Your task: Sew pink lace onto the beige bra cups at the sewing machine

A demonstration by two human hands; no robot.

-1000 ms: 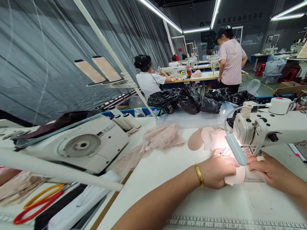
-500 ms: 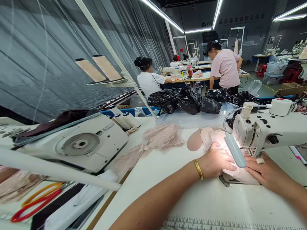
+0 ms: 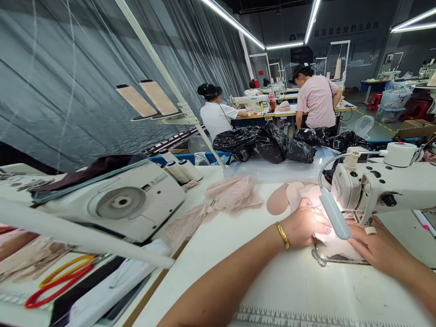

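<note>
My left hand [image 3: 304, 223], with a gold bangle [image 3: 282, 235] at its wrist, has its fingers curled on a pale pink fabric piece [image 3: 337, 245] left of the needle area. Flat on the same fabric, to the right, lies my right hand [image 3: 376, 240], fingers stretched toward the presser foot; a thin dark line shows between them, unclear what it is. A white sewing machine [image 3: 384, 181] stands over the fabric. Its grey lamp [image 3: 334, 213] hides the left fingertips and part of the stitching spot. Pink cup-shaped pieces [image 3: 277, 200] lie beyond my left hand.
Pink lace [image 3: 235, 193] lies left on the table. Further left are a second machine head [image 3: 119, 200], thread cones [image 3: 184, 171] and red-and-orange scissors [image 3: 63, 279]. A ruler strip [image 3: 289, 318] runs along the front. Black plastic bags [image 3: 265, 141] and two people [image 3: 315, 102] are beyond.
My left fingers have curled more and shifted slightly away from me. The fabric's near edge has drawn back, baring more of the metal plate edge. The view has turned slightly left.
</note>
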